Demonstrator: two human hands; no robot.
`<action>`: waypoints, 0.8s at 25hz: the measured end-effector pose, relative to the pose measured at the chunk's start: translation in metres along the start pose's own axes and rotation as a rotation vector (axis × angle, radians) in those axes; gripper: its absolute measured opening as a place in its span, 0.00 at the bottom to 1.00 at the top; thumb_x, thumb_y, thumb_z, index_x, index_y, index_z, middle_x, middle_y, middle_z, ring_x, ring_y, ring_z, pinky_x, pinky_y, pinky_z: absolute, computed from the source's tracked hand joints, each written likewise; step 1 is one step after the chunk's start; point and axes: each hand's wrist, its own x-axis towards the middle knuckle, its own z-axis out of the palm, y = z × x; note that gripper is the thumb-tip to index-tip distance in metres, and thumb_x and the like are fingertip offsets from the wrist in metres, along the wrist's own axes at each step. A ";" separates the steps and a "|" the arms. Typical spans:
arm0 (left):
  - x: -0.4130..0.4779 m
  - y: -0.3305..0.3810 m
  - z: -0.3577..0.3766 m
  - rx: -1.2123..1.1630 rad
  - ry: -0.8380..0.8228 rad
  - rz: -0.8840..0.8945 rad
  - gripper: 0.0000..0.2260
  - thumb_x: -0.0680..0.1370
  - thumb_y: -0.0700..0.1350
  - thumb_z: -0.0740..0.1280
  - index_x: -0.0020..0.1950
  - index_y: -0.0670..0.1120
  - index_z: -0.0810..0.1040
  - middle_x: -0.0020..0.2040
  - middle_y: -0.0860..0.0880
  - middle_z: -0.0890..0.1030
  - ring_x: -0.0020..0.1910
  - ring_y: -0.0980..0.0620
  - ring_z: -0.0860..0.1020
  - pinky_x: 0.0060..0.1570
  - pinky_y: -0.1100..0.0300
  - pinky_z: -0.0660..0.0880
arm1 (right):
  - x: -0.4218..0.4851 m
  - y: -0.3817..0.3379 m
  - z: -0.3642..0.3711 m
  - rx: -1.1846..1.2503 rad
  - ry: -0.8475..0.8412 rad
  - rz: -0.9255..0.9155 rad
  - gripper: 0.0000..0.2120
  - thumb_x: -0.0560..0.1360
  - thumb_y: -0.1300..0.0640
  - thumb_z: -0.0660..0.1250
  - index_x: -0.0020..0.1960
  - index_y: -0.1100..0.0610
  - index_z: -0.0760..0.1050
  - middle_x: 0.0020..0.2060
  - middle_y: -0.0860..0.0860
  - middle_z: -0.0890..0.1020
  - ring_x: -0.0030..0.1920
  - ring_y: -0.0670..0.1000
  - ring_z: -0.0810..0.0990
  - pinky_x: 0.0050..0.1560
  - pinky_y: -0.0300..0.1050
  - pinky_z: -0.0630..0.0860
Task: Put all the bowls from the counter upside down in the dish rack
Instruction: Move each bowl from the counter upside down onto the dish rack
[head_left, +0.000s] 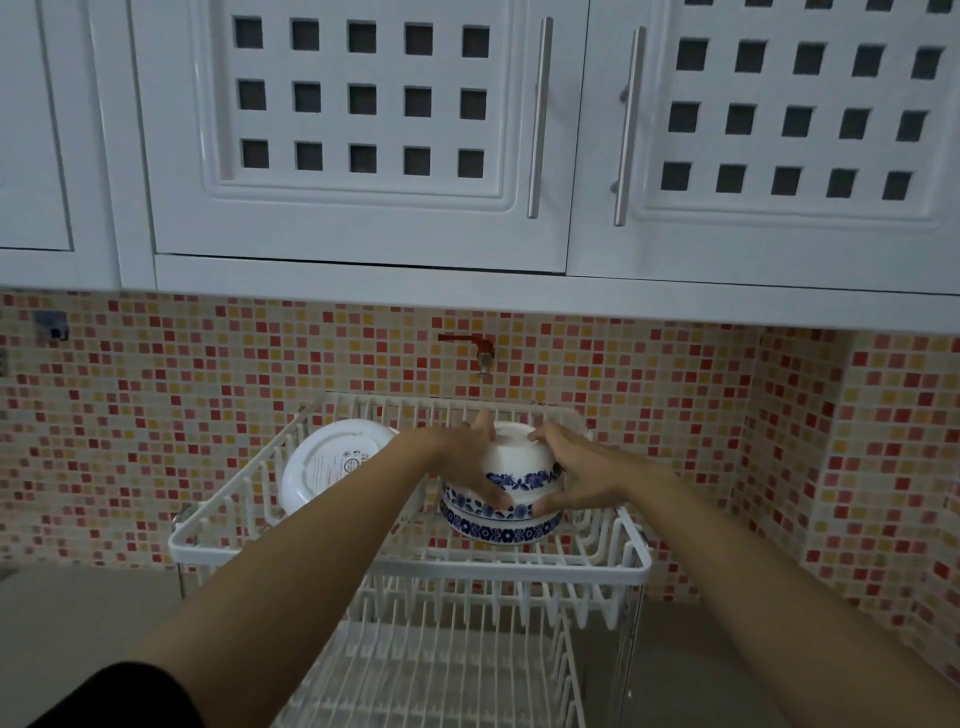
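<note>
A white two-tier wire dish rack (405, 564) stands on the counter against the tiled wall. On its upper tier sits an upside-down white bowl with a blue flower band (511, 530). A second upside-down blue-patterned bowl (517, 462) rests on top of it, gripped on its left side by my left hand (467, 462) and on its right side by my right hand (576, 473). A plain white bowl (327, 462) leans on its side at the left of the upper tier, its base facing me.
The rack's lower tier (447, 670) holds nothing that I can see. A red wall tap (480, 348) juts out above the rack. White cupboards (363, 130) hang low overhead. Grey counter (78, 613) stretches left of the rack.
</note>
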 end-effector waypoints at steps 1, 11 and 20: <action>0.000 0.001 0.001 0.002 -0.003 -0.005 0.43 0.66 0.61 0.73 0.70 0.50 0.52 0.70 0.44 0.68 0.65 0.42 0.71 0.61 0.47 0.72 | 0.000 0.000 0.000 -0.002 -0.003 0.003 0.41 0.68 0.41 0.72 0.71 0.48 0.52 0.73 0.47 0.59 0.67 0.51 0.67 0.62 0.55 0.73; -0.009 0.008 0.000 0.083 0.008 -0.050 0.47 0.64 0.62 0.74 0.72 0.51 0.50 0.73 0.43 0.62 0.67 0.39 0.69 0.64 0.41 0.70 | -0.008 -0.009 -0.001 0.012 -0.019 0.064 0.45 0.66 0.43 0.75 0.73 0.48 0.52 0.73 0.48 0.61 0.67 0.52 0.68 0.64 0.53 0.72; -0.089 -0.056 -0.039 -0.076 0.382 0.099 0.28 0.81 0.56 0.52 0.77 0.46 0.50 0.78 0.45 0.56 0.75 0.45 0.59 0.73 0.51 0.58 | -0.015 -0.096 -0.001 0.171 0.447 0.040 0.30 0.80 0.42 0.52 0.77 0.52 0.50 0.77 0.47 0.53 0.77 0.48 0.53 0.75 0.48 0.53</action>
